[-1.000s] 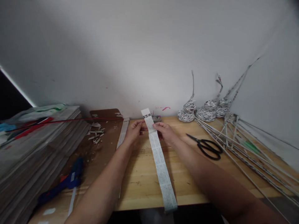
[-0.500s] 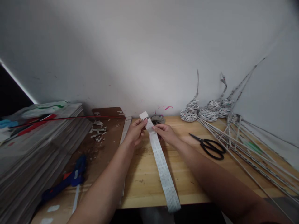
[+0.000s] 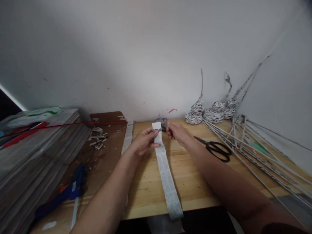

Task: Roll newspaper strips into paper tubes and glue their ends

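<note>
A long strip of newspaper [image 3: 167, 177] runs down from my left hand [image 3: 145, 139] and over the table's front edge. My left thumb and fingers pinch it near its top end, which carries bold black print. Just right of that end, apart from the strip, is my right hand [image 3: 177, 132]. Its fingers are curled and pressed together; what they hold, if anything, I cannot make out. Behind both hands a crumpled grey cloth [image 3: 159, 121] lies against the wall, partly covered. Black-handled scissors [image 3: 216, 149] rest on the wood right of my right forearm.
More newspaper strips [image 3: 128, 138] lie left of my left hand. Further left are paper scraps [image 3: 98, 143], a blue glue gun [image 3: 75, 183] and a tall newspaper stack [image 3: 56, 146]. Woven paper gourd shapes [image 3: 195, 113] and long paper rods [image 3: 258, 159] occupy the right side.
My right hand has let go of the strip and moved a little right and up, towards the cloth. The strip's top end has turned more upright in my left hand.
</note>
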`<state>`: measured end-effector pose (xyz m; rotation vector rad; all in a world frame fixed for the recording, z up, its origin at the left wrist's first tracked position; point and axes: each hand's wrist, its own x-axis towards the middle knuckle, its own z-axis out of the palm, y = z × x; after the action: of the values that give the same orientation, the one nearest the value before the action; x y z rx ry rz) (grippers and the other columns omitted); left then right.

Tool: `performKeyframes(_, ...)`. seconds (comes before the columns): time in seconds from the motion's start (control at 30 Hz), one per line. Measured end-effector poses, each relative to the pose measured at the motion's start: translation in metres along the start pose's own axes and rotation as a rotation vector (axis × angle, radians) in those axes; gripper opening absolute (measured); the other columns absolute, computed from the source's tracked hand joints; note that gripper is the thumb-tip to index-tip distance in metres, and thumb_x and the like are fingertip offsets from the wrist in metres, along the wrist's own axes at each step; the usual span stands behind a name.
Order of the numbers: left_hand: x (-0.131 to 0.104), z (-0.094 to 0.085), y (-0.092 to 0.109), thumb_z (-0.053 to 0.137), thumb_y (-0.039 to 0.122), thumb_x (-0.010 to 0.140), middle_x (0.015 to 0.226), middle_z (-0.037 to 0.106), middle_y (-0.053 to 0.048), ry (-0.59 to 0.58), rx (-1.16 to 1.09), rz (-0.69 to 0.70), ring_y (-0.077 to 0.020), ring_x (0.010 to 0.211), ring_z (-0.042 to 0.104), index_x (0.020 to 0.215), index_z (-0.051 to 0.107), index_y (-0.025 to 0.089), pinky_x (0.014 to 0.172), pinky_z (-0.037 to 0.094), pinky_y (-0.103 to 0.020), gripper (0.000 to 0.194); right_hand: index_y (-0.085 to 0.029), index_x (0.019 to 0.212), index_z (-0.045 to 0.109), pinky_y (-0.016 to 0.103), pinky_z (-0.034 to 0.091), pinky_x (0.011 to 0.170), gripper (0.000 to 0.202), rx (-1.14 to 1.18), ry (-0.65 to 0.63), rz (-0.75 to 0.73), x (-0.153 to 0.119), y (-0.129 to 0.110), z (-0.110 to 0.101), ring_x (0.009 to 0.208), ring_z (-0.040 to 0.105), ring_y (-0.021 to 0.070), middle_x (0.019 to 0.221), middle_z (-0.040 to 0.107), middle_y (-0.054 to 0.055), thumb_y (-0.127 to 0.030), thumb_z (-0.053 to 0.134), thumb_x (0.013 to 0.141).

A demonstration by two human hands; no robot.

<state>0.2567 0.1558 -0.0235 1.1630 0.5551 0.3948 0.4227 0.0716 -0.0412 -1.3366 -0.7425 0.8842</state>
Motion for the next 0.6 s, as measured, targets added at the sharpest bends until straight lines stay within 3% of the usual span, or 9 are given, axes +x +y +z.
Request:
performKeyframes(0.17,0.0010,0.0022,-0.0033,0.076,0.023,0.077,0.088,0.071,-0.007,-0.045,-0.021,0.026,-0.0122,0.070,0.067,0.099,0.071,0.014,0.056,0.057,-0.019,0.024,-0.017,0.093,0.069,0.018,0.031,0.042,0.039,0.080,-0.205,0.020,-0.0027,-0.0003,-0.0011,0.050,0.052,0.0063,0.071,0.062,-0.001,-0.049,0.075,0.072)
performKeyframes(0.37,0.0009,0.0038,-0.0038,0.073,0.028,0.080,0.086,0.070,-0.006,0.000,0.081,-0.027,-0.0138,0.065,0.067,0.098,0.071,0.014,0.056,0.059,-0.025,0.022,-0.015,0.086,0.073,0.019,0.034,0.046,0.043,-0.035,-0.260,-0.050,-0.0047,-0.0029,-0.0004,0.053,0.051,0.0078,0.062,0.060,-0.001,-0.056,0.073,0.073)
performKeyframes(0.6,0.0001,0.0049,-0.0060,0.071,0.022,0.081,0.096,0.072,-0.009,-0.048,0.048,-0.032,-0.0158,0.079,0.069,0.102,0.069,0.015,0.056,0.057,-0.020,0.022,-0.012,0.089,0.074,0.021,0.031,0.047,0.042,-0.113,-0.213,-0.074,-0.0101,-0.0053,0.0063,0.051,0.049,0.0077,0.058,0.059,-0.001,-0.052,0.070,0.076)
